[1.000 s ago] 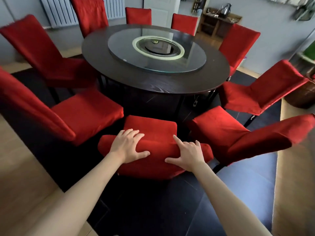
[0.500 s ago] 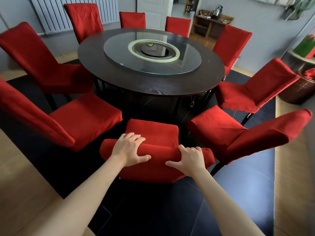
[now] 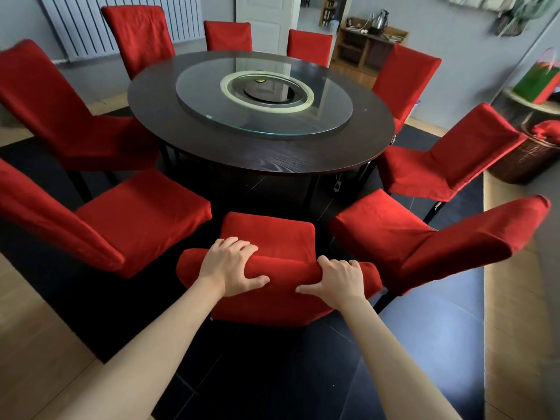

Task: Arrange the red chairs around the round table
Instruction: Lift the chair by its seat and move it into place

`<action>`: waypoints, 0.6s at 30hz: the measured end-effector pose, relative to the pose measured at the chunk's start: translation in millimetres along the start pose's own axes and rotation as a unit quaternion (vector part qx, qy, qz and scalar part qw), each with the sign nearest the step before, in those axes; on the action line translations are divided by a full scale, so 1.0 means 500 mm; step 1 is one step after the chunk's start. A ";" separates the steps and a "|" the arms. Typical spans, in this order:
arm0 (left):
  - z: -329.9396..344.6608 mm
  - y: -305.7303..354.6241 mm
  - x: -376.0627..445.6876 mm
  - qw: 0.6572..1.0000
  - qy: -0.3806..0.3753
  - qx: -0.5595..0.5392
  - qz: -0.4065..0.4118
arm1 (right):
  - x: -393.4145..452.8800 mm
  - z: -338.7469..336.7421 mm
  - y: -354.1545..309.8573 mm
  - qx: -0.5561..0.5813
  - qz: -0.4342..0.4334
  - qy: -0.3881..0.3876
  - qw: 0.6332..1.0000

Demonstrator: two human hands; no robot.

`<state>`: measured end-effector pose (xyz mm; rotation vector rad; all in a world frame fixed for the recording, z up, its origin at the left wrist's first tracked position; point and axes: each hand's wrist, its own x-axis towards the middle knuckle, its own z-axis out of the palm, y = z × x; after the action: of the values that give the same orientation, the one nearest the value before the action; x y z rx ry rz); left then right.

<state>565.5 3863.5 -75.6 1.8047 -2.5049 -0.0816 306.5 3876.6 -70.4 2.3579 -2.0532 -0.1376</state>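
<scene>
A dark round table (image 3: 272, 159) with a glass turntable (image 3: 263, 95) stands in the middle, ringed by several red-covered chairs. The nearest chair (image 3: 269, 241) faces the table right in front of me. My left hand (image 3: 231, 266) grips the top of its backrest, fingers curled over the far side and thumb on the near side. My right hand (image 3: 339, 280) grips the same backrest top a little to the right. A red chair (image 3: 142, 216) stands close on the left and another (image 3: 403, 244) close on the right, both angled toward the table.
A wicker basket (image 3: 527, 159) holding red cloth sits at the right on the wooden floor. A white radiator (image 3: 88, 28) lines the back-left wall, a wooden shelf (image 3: 363, 43) with a kettle stands behind the table. Dark floor tiles (image 3: 288, 374) lie under the chairs.
Both hands went from lying flatter on the backrest to gripping its top with curled fingers. The view has risen and drawn back slightly; the near chair sits about where it was.
</scene>
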 end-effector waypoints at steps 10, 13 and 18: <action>-0.001 -0.003 0.008 0.999 -0.032 -0.024 -0.005 | -0.002 -0.017 -0.006 0.075 0.039 -0.057 0.995; -0.006 -0.003 0.006 0.998 -0.030 -0.063 -0.004 | -0.026 -0.027 -0.007 0.133 0.061 -0.022 0.989; -0.037 0.061 0.016 0.990 0.013 -0.128 0.058 | -0.107 -0.048 0.048 0.173 0.133 0.042 0.975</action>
<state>535.6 3865.4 -55.1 1.5493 -2.4429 -0.3531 277.2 3924.9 -42.0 2.1690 -2.4951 0.3422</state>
